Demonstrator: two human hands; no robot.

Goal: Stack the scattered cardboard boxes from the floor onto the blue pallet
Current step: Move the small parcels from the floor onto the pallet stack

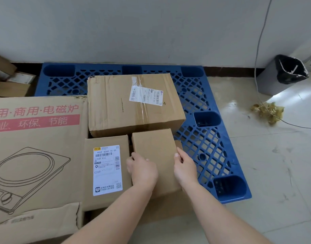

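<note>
**Clerk:** Landmark?

**Inspector:** One blue pallet [206,118], flat on the tiled floor against the wall.

**Clerk:** Cartons on it, by size?

**Inspector:** Four counted. One large printed carton [36,155] covers the pallet's left side. One taped carton [116,110] with a shipping label sits at the pallet's middle. One labelled carton [105,173] lies at the pallet's near edge. One plain small carton [154,152] is just beside it, also at the near edge. I cannot tell whether it rests or is lifted.

**Clerk:** Hands?

**Inspector:** Two, forearms reaching in over the pallet's near edge. The left hand [142,171] grasps the plain carton's left edge, fingers curled over it. The right hand [185,170] grasps its right edge, thumb on top, fingers down the side.

**Clerk:** Off the pallet?

**Inspector:** One lined bin [281,74], right of it.
</note>
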